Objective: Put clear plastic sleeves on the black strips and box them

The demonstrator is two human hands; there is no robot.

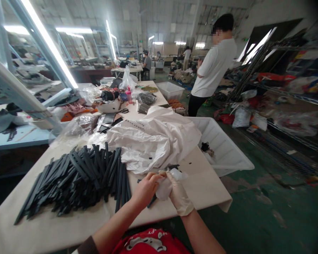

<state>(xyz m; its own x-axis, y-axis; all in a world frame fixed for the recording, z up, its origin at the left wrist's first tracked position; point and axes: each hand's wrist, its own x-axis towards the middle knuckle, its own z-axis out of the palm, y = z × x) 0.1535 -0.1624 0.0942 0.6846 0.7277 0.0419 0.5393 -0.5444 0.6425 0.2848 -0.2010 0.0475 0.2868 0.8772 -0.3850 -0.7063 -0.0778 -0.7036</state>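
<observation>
red shirt [151,244] below hands [145,188] [179,198]; black strips [76,176] beside white bag [151,141].

- The right hand [176,191] is wearing a thin, cream-white glove [182,203], its snug cuff ending at the wrist and wrinkling slightly.
- The left hand [145,188] and forearm [127,215] are showing bare.
- A dark brown sleeve cuff [88,246] is circling the left arm below the elbow.
- A red garment [178,244] is covering the torso, displaying a white cartoon animal print [145,244] and white lettering [154,231], partly cropped.
</observation>
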